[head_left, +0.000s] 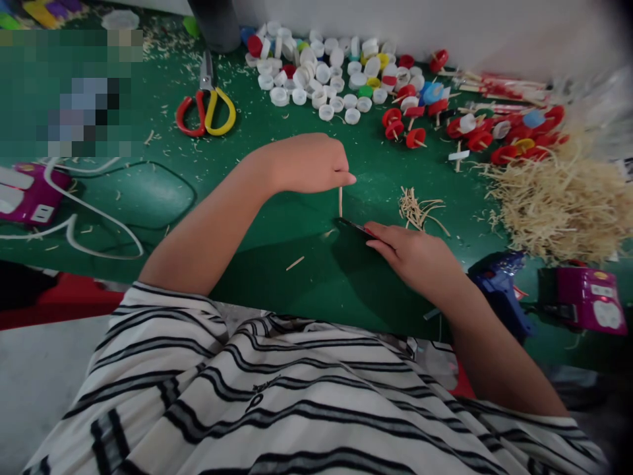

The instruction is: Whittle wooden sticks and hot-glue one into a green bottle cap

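Here, at the centre of the frame, my left hand [309, 161] pinches the top of a thin wooden stick [340, 201], holding it upright on the green counter [277, 264]. Just below and to the right, my right hand [418, 257] grips a dark blade [357, 228], its tip touching the foot of the stick. A small bunch of slivers [418, 208] lies just beside the blade hand. Scissors [206, 105] with red and yellow handles lie upper centre-left, bottle caps [321, 69] along the top, shavings [558, 201] at right.
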Demonstrator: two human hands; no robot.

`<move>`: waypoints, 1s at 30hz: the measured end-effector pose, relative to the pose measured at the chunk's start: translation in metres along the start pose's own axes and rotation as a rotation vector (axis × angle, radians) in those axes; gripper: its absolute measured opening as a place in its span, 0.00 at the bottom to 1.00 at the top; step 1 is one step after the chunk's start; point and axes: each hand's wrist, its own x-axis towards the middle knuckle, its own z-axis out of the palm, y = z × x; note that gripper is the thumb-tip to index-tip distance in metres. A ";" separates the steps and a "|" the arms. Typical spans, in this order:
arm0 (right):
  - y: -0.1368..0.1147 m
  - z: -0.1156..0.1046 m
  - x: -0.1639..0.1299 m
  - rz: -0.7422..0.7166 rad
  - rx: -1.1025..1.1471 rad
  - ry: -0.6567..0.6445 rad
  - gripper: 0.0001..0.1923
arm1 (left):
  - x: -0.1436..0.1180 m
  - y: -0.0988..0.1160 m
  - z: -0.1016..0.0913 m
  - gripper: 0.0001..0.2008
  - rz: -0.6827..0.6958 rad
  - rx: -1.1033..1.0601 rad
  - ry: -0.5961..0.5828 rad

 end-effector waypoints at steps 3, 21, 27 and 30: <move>0.004 0.002 -0.001 -0.031 -0.010 0.008 0.23 | -0.001 0.002 -0.001 0.25 -0.017 -0.009 -0.010; -0.001 0.003 0.009 -0.024 0.061 0.123 0.23 | 0.003 0.000 0.005 0.27 -0.004 -0.018 0.036; 0.001 0.004 0.005 -0.013 0.082 0.085 0.23 | 0.003 0.000 0.004 0.28 -0.042 -0.015 0.027; 0.001 0.003 0.004 -0.005 0.083 0.062 0.23 | 0.002 0.001 0.004 0.28 -0.036 -0.018 0.025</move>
